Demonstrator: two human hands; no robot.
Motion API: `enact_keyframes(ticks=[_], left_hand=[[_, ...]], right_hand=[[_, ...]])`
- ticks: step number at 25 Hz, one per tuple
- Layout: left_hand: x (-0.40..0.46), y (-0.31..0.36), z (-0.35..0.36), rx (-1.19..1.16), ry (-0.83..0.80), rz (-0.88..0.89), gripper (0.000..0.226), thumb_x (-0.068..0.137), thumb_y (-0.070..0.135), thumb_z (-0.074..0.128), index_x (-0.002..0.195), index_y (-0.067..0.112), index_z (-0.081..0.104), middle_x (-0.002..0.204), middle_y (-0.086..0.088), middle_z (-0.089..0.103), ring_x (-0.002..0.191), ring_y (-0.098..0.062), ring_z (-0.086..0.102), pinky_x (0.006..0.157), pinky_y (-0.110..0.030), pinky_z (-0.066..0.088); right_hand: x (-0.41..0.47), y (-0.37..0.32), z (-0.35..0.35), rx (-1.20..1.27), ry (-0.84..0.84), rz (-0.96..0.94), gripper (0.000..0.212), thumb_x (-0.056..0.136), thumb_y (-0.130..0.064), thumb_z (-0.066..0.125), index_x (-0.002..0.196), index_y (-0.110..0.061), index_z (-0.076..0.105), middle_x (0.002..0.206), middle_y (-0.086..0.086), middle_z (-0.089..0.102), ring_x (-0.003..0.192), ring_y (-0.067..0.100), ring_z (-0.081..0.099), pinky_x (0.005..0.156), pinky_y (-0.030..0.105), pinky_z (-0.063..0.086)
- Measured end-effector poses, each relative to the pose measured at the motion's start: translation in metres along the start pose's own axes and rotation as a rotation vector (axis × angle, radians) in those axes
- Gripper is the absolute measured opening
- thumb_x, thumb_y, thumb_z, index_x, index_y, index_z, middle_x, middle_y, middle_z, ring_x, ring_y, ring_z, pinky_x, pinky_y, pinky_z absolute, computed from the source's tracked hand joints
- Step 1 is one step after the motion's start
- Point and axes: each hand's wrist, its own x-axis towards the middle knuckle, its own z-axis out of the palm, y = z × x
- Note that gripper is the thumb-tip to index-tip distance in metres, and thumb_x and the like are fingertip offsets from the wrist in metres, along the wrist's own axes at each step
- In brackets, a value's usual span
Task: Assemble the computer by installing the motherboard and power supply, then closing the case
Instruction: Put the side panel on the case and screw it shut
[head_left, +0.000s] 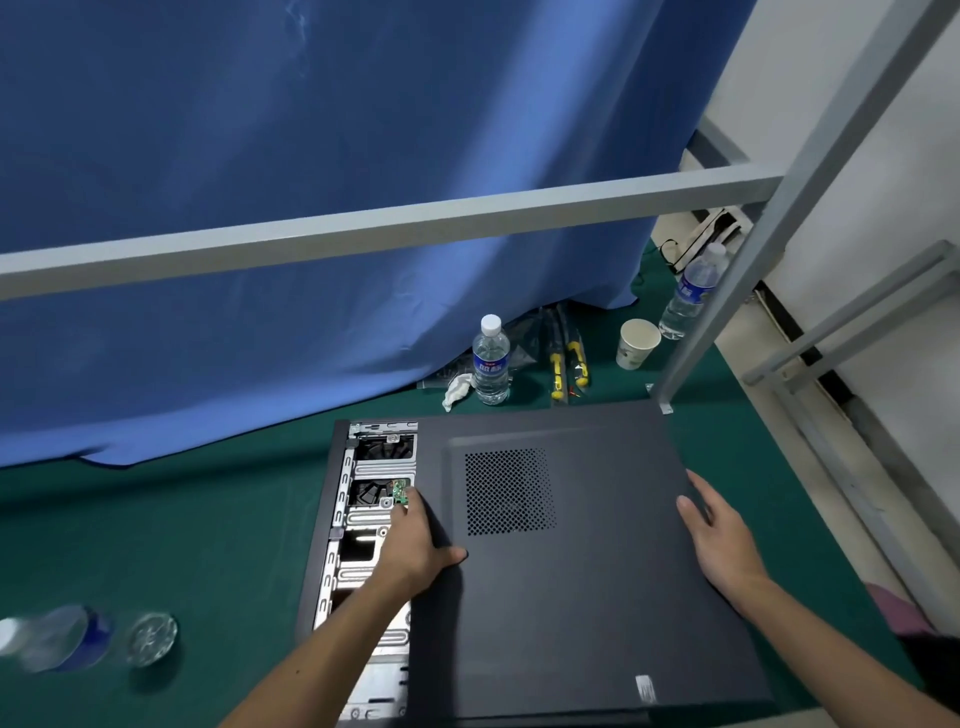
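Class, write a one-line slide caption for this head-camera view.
Both hands, left and right, steady the dark side panel over the computer case, its left strip uncovered.

water bottles (491, 361), paper cup (638, 343), blue curtain (311, 130)

Counting three water bottles — one standing (491, 361), one behind the post (693, 291), one lying blurred (78, 636). Also showing one paper cup (638, 344), two yellow-handled screwdrivers (557, 371) (578, 364), one computer case (332, 525), two hands (415, 540) (719, 538).
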Motion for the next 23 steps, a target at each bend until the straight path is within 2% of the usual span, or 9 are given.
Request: enact_keyframes(ticks=[2, 5, 8, 14, 20, 23], left_hand=[[0.000, -0.001, 0.003, 0.021, 0.011, 0.005, 0.117, 0.077, 0.032, 0.085, 0.156, 0.005, 0.003, 0.148, -0.020, 0.031, 0.134, -0.036, 0.042, 0.109, -0.036, 0.036], [-0.002, 0.003, 0.009, 0.017, 0.016, 0.018, 0.115, 0.077, 0.034, 0.084, 0.156, 0.005, 0.005, 0.149, -0.020, 0.029, 0.134, -0.035, 0.043, 0.110, -0.037, 0.036], [-0.009, 0.017, 0.025, 0.053, 0.035, 0.055, 0.115, 0.080, 0.038, 0.080, 0.157, 0.006, 0.000, 0.156, -0.019, 0.021, 0.140, -0.033, 0.035, 0.113, -0.035, 0.031], [-0.008, 0.036, 0.050, 0.060, 0.051, 0.086, 0.114, 0.084, 0.040, 0.076, 0.157, 0.007, -0.004, 0.151, -0.014, 0.025, 0.140, -0.029, 0.034, 0.114, -0.032, 0.029], [-0.006, 0.028, 0.047, 0.093, 0.069, 0.063, 0.113, 0.082, 0.042, 0.078, 0.158, 0.009, 0.001, 0.151, -0.013, 0.030, 0.139, -0.029, 0.037, 0.115, -0.035, 0.032], [-0.004, 0.028, 0.044, 0.104, 0.080, 0.065, 0.112, 0.081, 0.041, 0.079, 0.158, 0.010, 0.004, 0.151, -0.012, 0.030, 0.138, -0.030, 0.038, 0.114, -0.037, 0.034]], right_hand=[[0.002, 0.004, -0.001, 0.003, 0.000, -0.001, 0.048, 0.103, -0.024, 0.048, 0.150, -0.024, 0.039, 0.148, 0.001, 0.047, 0.138, 0.022, 0.042, 0.116, 0.045, 0.033], [0.003, 0.013, -0.006, 0.017, 0.007, 0.015, 0.047, 0.103, -0.023, 0.049, 0.150, -0.024, 0.040, 0.147, 0.002, 0.048, 0.138, 0.022, 0.043, 0.115, 0.046, 0.034], [0.004, 0.025, -0.022, 0.021, 0.041, 0.036, 0.047, 0.103, -0.022, 0.050, 0.149, -0.024, 0.041, 0.148, 0.003, 0.048, 0.140, 0.023, 0.039, 0.116, 0.045, 0.033], [0.014, 0.035, -0.049, -0.008, 0.077, 0.042, 0.046, 0.103, -0.025, 0.050, 0.148, -0.029, 0.043, 0.145, 0.003, 0.050, 0.136, 0.024, 0.043, 0.106, 0.034, 0.035], [0.012, 0.034, -0.042, -0.004, 0.069, 0.028, 0.047, 0.103, -0.025, 0.049, 0.149, -0.031, 0.040, 0.143, -0.005, 0.049, 0.130, 0.013, 0.043, 0.105, 0.030, 0.033], [0.011, 0.034, -0.040, 0.006, 0.069, 0.029, 0.047, 0.103, -0.025, 0.048, 0.149, -0.031, 0.040, 0.143, -0.005, 0.049, 0.133, 0.016, 0.043, 0.109, 0.033, 0.033]])
